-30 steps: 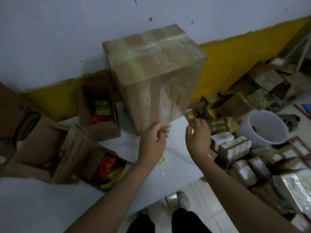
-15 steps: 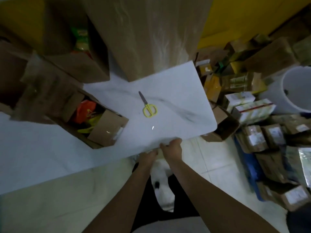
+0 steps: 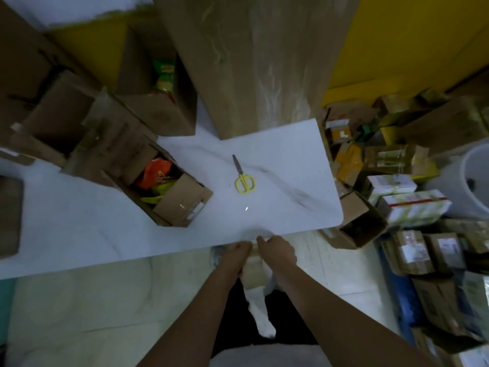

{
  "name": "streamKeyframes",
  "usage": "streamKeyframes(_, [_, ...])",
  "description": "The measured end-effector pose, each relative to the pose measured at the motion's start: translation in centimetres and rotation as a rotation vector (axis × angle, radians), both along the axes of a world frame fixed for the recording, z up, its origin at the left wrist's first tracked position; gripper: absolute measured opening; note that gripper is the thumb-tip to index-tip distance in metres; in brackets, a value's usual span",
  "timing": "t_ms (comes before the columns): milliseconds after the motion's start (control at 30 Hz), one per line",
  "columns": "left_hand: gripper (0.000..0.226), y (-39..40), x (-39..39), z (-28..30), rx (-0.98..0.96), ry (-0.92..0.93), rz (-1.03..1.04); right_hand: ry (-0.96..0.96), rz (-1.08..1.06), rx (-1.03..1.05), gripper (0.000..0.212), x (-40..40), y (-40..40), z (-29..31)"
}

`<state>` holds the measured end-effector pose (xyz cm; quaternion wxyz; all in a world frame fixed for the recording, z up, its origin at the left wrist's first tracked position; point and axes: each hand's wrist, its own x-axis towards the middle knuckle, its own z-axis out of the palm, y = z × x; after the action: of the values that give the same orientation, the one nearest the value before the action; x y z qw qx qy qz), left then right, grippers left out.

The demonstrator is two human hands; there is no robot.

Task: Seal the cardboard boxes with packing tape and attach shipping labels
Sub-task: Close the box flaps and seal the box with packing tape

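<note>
I see both hands held together just off the near edge of the tabletop (image 3: 79,234), below its surface. The left hand (image 3: 235,254) and the right hand (image 3: 277,251) meet over a pale, translucent roll that I take to be the packing tape (image 3: 254,271). The left fingers curl against the roll's left side and the right fingers close over its top, so both hands grasp it, though motion blur hides the exact pinch.

The tall cardboard box (image 3: 259,62) stands at the far edge of the tabletop, near its right corner, with glossy tape streaks running down its facing side. A pair of yellow-handled scissors (image 3: 243,178) lies flat near the middle of the right end, blades pointing toward the tall box, apart from everything else. Left of the scissors an open box (image 3: 169,192) holds orange and yellow packets, its flaps spread. Behind it another open box (image 3: 158,102) stands against the yellow wall with a green packet inside.

On the floor past the right edge lie many small wrapped parcels (image 3: 412,250) and a white bucket (image 3: 476,181).
</note>
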<state>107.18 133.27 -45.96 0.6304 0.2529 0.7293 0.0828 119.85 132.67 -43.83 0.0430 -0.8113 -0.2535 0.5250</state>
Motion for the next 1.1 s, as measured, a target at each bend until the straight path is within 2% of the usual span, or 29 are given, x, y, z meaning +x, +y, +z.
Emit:
streamKeyframes(100, [0.026,1.1,1.5,5.9,0.050,-0.017,-0.023,0.108,-0.025,-0.056,0.072,0.1,2.4,0.4])
streamKeyframes(167, [0.020,1.6,1.5,6.8,0.090,0.044,-0.058,0.164,-0.090,-0.058,0.072,-0.3,3.9,0.7])
streamKeyframes(267, [0.024,2.6,1.1,7.4,0.174,0.088,-0.111,0.131,-0.013,-0.065,0.051,-0.7,5.6,0.7])
streamKeyframes(367, [0.022,4.1,0.8,8.7,0.226,0.089,-0.152,0.197,-0.190,-0.014,0.026,-0.7,7.8,2.2])
streamKeyframes(433, [0.019,5.4,0.8,10.0,0.278,0.066,-0.175,0.265,-0.358,0.092,0.025,-0.5,9.5,4.3])
streamKeyframes(500, [0.016,6.7,1.2,11.7,0.338,0.053,-0.209,0.293,-0.424,0.191,0.027,0.0,11.1,7.2])
streamKeyframes(567, [0.013,8.3,2.0,13.9,0.405,0.025,-0.209,0.252,-0.357,0.314,0.030,0.8,12.7,10.6])
streamKeyframes(667, [0.018,11.2,3.4,18.0,0.496,-0.051,-0.190,0.093,-0.181,0.600,0.031,2.3,15.1,16.0])
streamKeyframes(767, [0.010,13.7,5.1,22.4,0.623,-0.112,-0.197,-0.053,-0.015,0.911,0.024,4.4,17.0,21.4])
streamKeyframes(833, [0.008,15.5,6.3,25.9,0.729,-0.171,-0.178,-0.176,0.064,1.045,0.020,6.1,18.8,24.6])
streamKeyframes(900, [0.008,17.1,7.3,29.5,0.831,-0.230,-0.171,-0.221,0.058,1.133,0.020,7.5,20.5,27.8])
streamKeyframes(1033, [0.006,19.6,9.1,35.4,0.966,-0.296,-0.175,-0.114,-0.103,1.331,0.027,9.6,23.6,34.7])
streamKeyframes(1100, [0.007,20.9,9.9,37.2,0.997,-0.289,-0.169,-0.098,-0.077,1.371,0.028,10.9,25.4,37.6])
